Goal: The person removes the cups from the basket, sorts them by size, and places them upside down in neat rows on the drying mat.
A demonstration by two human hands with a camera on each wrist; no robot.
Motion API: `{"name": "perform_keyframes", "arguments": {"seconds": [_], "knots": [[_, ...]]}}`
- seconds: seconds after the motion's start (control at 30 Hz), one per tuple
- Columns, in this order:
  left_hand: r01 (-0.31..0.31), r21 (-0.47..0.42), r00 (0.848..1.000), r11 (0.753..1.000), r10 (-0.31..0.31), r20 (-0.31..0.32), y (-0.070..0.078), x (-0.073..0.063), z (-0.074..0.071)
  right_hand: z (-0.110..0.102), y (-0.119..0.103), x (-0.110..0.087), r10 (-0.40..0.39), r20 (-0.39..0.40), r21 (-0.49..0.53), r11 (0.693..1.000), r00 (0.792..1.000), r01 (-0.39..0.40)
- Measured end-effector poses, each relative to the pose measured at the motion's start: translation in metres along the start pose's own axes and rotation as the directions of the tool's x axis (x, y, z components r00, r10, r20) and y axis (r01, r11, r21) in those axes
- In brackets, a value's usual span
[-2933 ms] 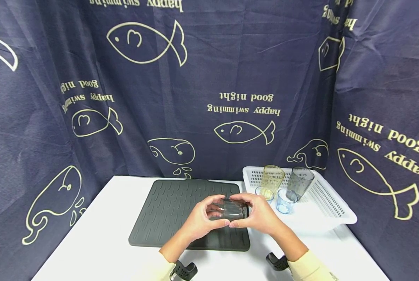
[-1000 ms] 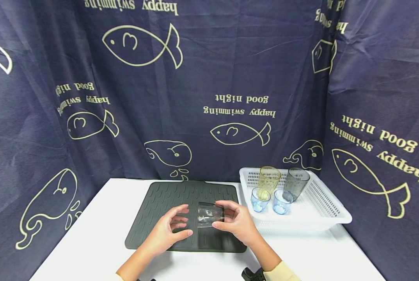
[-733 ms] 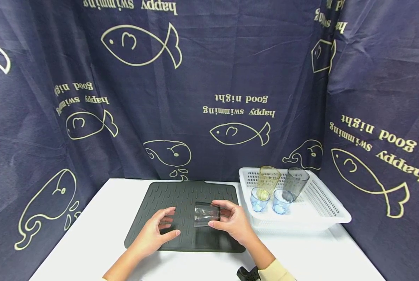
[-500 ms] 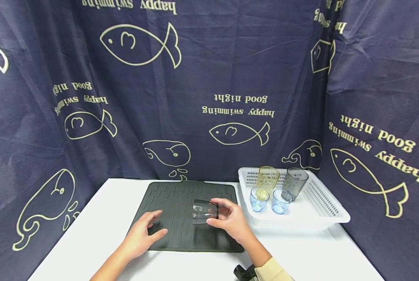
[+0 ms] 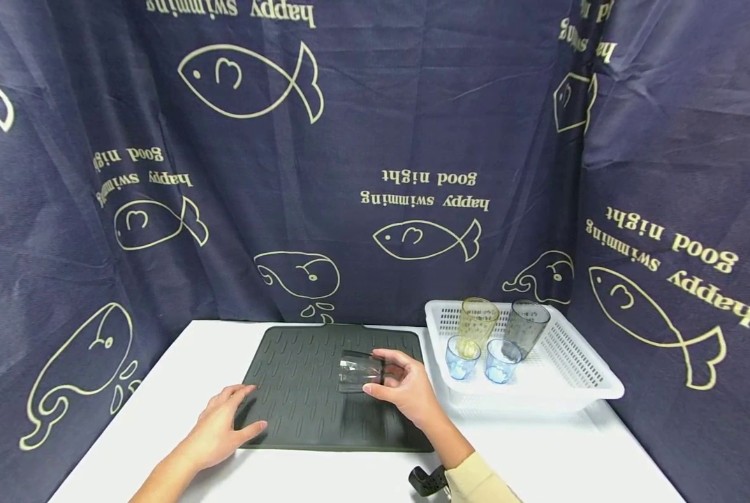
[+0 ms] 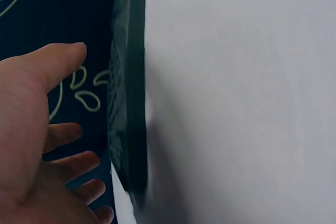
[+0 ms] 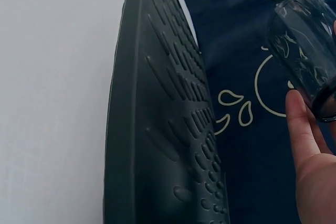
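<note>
My right hand (image 5: 406, 385) pinches a small grey-tinted drinking glass (image 5: 356, 372) between thumb and fingers at its right end. The glass lies sideways in the air above the dark grey ribbed mat (image 5: 299, 391), its other end pointing left. In the right wrist view the clear glass (image 7: 304, 45) and its dark thick end near the fingertips (image 7: 295, 98) show against the curtain. My left hand (image 5: 218, 429) is by the mat's left front corner, fingers spread and holding nothing. The left wrist view shows the same hand (image 6: 31, 129) beside the mat's edge (image 6: 137, 103).
A white perforated basket (image 5: 538, 402) stands at the right on the white table (image 5: 199, 349). In it are a tall yellow glass (image 5: 478, 321), a tall grey glass (image 5: 526, 328) and two small blue glasses (image 5: 501, 363). A navy curtain (image 5: 350, 154) surrounds the table.
Both hands were around the glass at first. My left hand has let go and moved left to the mat's edge. My right hand has carried the glass left.
</note>
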State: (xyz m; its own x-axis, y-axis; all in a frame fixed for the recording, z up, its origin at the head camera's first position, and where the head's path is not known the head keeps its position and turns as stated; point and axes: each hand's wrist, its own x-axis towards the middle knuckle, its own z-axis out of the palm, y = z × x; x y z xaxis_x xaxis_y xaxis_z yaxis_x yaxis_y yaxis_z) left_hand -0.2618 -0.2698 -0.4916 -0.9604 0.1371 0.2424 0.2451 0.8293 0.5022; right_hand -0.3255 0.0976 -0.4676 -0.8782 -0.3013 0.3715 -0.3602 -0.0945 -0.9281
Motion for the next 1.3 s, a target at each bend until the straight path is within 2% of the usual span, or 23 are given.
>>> {"name": "perform_keyframes", "arguments": {"seconds": [0.1, 0.2, 0.4, 0.67, 0.93, 1.3], "knots": [[0.004, 0.083, 1.0, 0.997, -0.004, 0.004, -0.008, -0.001, -0.002, 0.002, 0.002, 0.004, 0.0, -0.002, -0.01, 1.0, 1.0, 0.0], [0.028, 0.132, 0.999, 0.991, -0.034, 0.041, -0.016, -0.002, -0.005, 0.003, 0.004, 0.009, 0.008, 0.0, -0.017, 1.0, 1.0, -0.008], [0.088, 0.155, 0.982, 0.984, -0.112, 0.151, -0.024, -0.001, -0.008, 0.007, 0.007, 0.018, 0.046, 0.005, -0.036, 0.998, 0.999, -0.046], [0.109, 0.163, 0.967, 0.981, -0.143, 0.21, -0.025, 0.001, -0.007, 0.014, 0.009, 0.03, 0.042, -0.017, -0.092, 0.995, 0.999, -0.044], [0.097, 0.183, 0.965, 0.978, -0.137, 0.222, -0.026, 0.003, -0.005, 0.021, 0.01, 0.045, 0.034, -0.015, -0.128, 0.991, 0.999, -0.036], [0.092, 0.213, 0.97, 0.973, -0.136, 0.202, -0.025, 0.003, -0.006, 0.031, 0.019, 0.063, 0.019, -0.02, -0.324, 0.946, 1.0, -0.024]]}}
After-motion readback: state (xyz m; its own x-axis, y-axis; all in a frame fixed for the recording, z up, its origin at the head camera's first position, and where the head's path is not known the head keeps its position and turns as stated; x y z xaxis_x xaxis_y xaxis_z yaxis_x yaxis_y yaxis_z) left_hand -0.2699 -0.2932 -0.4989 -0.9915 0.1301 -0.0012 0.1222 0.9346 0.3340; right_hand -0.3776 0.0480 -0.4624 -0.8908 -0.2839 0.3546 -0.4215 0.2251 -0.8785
